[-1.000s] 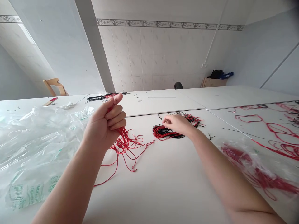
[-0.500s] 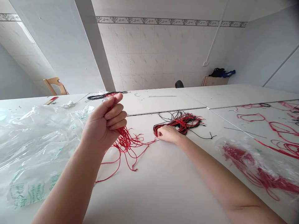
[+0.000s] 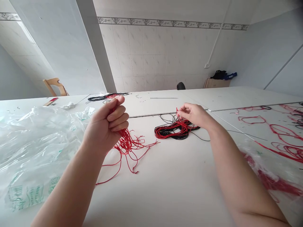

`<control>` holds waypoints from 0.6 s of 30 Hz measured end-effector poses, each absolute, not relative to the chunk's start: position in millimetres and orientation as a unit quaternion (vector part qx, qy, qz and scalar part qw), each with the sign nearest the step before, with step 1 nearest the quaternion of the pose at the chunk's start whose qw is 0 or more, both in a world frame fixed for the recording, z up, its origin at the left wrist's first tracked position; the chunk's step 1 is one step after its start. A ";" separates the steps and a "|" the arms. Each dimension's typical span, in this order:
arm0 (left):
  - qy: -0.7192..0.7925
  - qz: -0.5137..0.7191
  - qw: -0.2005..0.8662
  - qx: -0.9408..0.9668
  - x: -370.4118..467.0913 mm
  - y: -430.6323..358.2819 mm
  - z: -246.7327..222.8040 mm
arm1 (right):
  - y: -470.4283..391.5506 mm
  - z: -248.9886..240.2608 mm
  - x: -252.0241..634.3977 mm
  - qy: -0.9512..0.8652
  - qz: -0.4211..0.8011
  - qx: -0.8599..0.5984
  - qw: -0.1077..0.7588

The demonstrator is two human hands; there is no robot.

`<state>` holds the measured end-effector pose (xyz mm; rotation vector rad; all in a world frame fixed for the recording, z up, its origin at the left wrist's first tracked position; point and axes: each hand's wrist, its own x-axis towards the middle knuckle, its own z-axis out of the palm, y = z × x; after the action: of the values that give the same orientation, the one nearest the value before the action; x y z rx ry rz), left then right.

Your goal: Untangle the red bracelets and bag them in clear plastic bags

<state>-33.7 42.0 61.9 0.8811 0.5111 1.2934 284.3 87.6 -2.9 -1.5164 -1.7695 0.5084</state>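
My left hand is closed in a fist around a bundle of red cords. Their loose, knotted ends hang below the fist and spread over the white table. To the right lies a looped pile of red and black cords. Above the pile's far side, my right hand pinches a red cord between thumb and fingertips. The tip of that cord sticks up past the fingers; the rest of it runs down toward the pile, where I cannot follow it.
Crumpled clear plastic bags cover the table's left side. Another bag with red cords lies at right, near loose red cords. Farther back are a bundle of black and red cords, a thin strip and a wooden chair.
My right hand has moved from the near left edge of the pile to above its far side, where it now pinches a red cord. My left hand stays nearly still with its bundle.
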 end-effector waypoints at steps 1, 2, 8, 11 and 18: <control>0.227 0.575 0.681 0.394 -33.6 42.3 61.4 | 85.8 -0.9 284.3 -0.685 0.194 -0.590 0.382; 0.225 0.573 0.682 0.395 -33.4 42.7 60.9 | 84.2 0.7 283.4 -0.682 0.188 -0.590 0.389; 0.223 0.554 0.694 0.403 -31.7 48.2 55.5 | 79.5 5.8 274.0 -0.682 0.154 -0.575 0.425; 0.220 0.529 0.717 0.397 -30.8 53.2 51.0 | 74.9 10.3 269.0 -0.691 0.153 -0.511 0.488; 0.209 0.501 0.742 0.393 -28.7 56.6 45.0 | 34.2 36.4 248.4 -0.734 0.111 -0.359 0.566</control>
<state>-28.7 56.6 45.0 0.8617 0.4591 1.0986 248.4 34.2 36.4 -0.8433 -1.7249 0.2605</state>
